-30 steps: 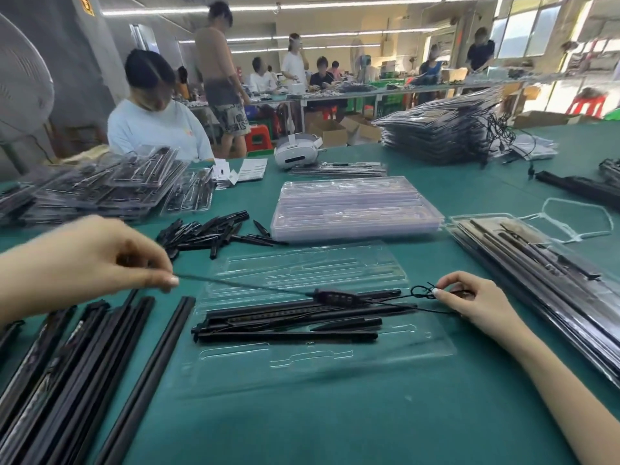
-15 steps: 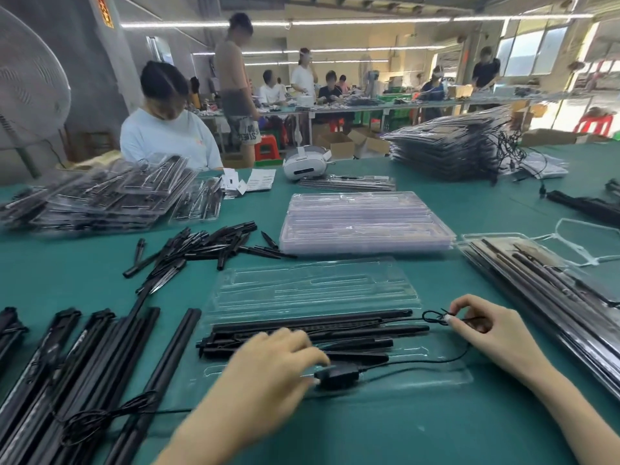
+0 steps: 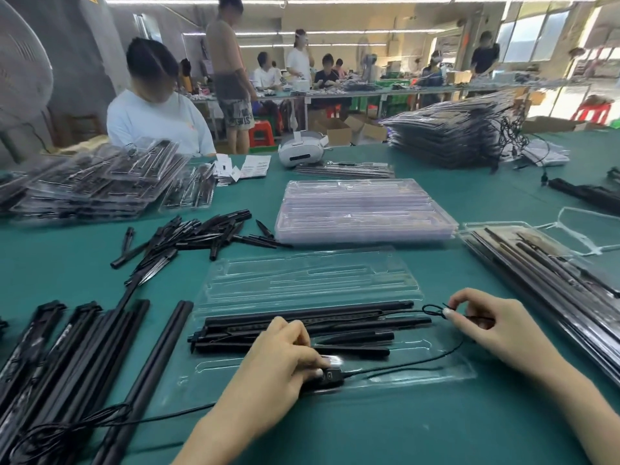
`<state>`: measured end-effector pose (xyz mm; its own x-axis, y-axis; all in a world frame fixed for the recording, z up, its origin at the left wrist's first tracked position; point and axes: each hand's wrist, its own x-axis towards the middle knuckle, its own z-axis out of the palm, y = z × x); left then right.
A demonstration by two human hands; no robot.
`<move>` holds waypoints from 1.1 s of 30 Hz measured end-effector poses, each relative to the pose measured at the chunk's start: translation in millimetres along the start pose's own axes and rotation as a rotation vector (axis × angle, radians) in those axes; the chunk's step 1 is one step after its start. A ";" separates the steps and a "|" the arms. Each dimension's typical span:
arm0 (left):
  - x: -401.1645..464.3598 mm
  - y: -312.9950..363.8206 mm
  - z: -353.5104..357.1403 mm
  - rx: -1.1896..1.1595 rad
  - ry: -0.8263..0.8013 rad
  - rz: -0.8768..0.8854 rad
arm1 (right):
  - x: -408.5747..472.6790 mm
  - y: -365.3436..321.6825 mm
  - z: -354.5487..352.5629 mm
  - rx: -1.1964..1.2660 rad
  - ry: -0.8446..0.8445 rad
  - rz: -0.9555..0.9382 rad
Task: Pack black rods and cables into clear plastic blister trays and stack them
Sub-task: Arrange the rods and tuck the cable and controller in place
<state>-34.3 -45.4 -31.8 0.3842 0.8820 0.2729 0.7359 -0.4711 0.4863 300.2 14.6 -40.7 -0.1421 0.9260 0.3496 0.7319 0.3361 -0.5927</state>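
Note:
An open clear blister tray (image 3: 302, 280) lies on the green table in front of me. Several black rods (image 3: 302, 325) lie in its near half. My left hand (image 3: 278, 370) grips the cable's black inline controller (image 3: 330, 377) and presses it down at the tray's front slot. A thin black cable (image 3: 419, 359) runs from the controller to the right. My right hand (image 3: 493, 327) pinches the cable's looped end (image 3: 432, 310) at the tray's right end. The rest of the cable trails left in a loose coil (image 3: 60, 431).
Long black rods (image 3: 67, 357) lie at near left, short black pieces (image 3: 198, 233) beyond them. A stack of empty clear trays (image 3: 362, 209) sits behind the open tray. Packed trays (image 3: 543, 263) lie at right, more stacks at far left and far right. People work beyond.
My left hand came from the far left to the tray's front, bringing the controller down into the tray. The cable, taut before, now curves slack. My right hand stays at the loop.

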 end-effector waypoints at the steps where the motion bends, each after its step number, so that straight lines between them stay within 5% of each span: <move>1: 0.4 0.0 -1.3 -0.006 -0.011 -0.009 | -0.2 -0.2 -1.9 0.001 -0.004 -0.010; 10: -1.4 4.0 -2.9 -0.228 0.015 -0.143 | 0.2 -3.0 -5.2 -0.003 0.062 -0.024; 14: -3.5 14.6 -1.2 0.111 0.009 -0.022 | -0.6 -3.9 -6.6 -0.013 0.045 -0.030; 21: -21.7 27.6 -4.1 0.331 -0.031 0.095 | 0.0 -0.8 -7.6 -0.045 -0.018 -0.014; 25: -20.4 16.3 -11.2 0.119 -0.105 -0.046 | -1.4 -4.7 -9.7 0.009 -0.070 -0.015; 28: -6.3 8.2 -18.5 -0.070 0.075 -0.128 | -3.0 -10.3 -11.6 0.087 -0.182 -0.010; 31: 12.4 -2.8 -19.5 0.118 0.199 -0.114 | -3.2 -15.5 -14.8 0.225 -0.188 0.030; 33: 23.4 -17.3 -18.4 0.282 0.114 -0.153 | -3.1 -20.2 -14.3 0.339 -0.141 0.048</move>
<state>-48.3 -16.8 -18.5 0.2041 0.9276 0.3128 0.9118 -0.2964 0.2842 295.4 2.4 -19.5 -0.2211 0.9486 0.2263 0.4807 0.3079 -0.8210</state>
